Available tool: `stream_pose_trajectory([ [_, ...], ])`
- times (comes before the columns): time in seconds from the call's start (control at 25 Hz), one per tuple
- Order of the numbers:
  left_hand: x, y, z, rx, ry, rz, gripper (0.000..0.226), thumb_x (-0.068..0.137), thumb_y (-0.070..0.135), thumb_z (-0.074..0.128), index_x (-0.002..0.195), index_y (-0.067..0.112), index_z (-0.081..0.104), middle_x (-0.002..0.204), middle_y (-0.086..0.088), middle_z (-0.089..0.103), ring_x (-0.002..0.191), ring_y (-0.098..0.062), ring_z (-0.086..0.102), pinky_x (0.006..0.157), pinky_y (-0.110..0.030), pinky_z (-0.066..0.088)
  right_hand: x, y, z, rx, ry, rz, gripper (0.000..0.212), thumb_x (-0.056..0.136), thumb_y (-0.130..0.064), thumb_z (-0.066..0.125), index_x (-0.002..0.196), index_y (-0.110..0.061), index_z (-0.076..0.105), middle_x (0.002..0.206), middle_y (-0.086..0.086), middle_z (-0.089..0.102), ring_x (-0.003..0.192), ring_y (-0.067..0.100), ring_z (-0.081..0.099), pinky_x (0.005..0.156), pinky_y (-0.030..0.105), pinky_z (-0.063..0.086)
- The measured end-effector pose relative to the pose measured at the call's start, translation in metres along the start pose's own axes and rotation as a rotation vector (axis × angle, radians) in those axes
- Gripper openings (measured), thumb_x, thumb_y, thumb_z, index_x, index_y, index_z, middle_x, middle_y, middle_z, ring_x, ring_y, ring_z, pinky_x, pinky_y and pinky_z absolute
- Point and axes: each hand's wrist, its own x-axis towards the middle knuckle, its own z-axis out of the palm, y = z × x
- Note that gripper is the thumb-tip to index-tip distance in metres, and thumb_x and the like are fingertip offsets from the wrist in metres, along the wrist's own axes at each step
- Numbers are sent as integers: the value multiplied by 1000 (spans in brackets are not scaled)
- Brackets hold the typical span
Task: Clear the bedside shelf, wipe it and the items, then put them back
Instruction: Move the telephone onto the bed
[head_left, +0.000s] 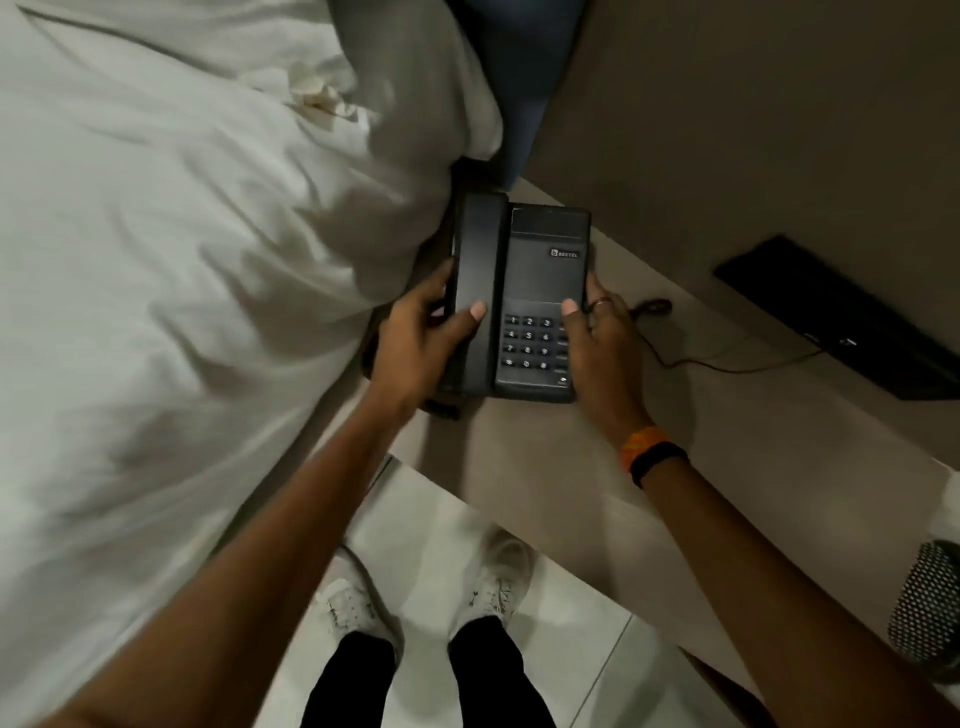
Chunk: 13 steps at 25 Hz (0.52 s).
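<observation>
Both hands — left hand (415, 338), right hand (597, 332) — clamp the phone (524, 301) by its sides, fingers (571, 306) pinching it so the handset stays put — cord (675, 358) trails toward 3 o'clock.

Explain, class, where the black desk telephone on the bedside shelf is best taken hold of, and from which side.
Grip the telephone by its two long side edges, one hand from each side, as the left hand and right hand do here. A thumb over the handset should keep it seated in its cradle. Watch the cord trailing right across the shelf.
</observation>
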Motion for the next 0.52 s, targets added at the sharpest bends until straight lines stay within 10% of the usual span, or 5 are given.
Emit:
stream_pose_trajectory([
  [0.24,-121,50,-25,-227,332,103,61,94,29,71,149,34,45,138,10,65,121,-8,66,95,-38,61,-54,-90,-26,0,-17,-304,44,101,-28,54,145,-23,51,130,-6,56,103,-22,52,83,-10,35],
  [0.52,-181,97,-135,-260,693,240,63,88,31,78,143,44,51,120,38,65,106,4,68,79,-13,58,-79,-234,50,231,-288,-507,43,94,-32,58,136,-26,60,131,-6,66,124,9,62,105,25,49],
])
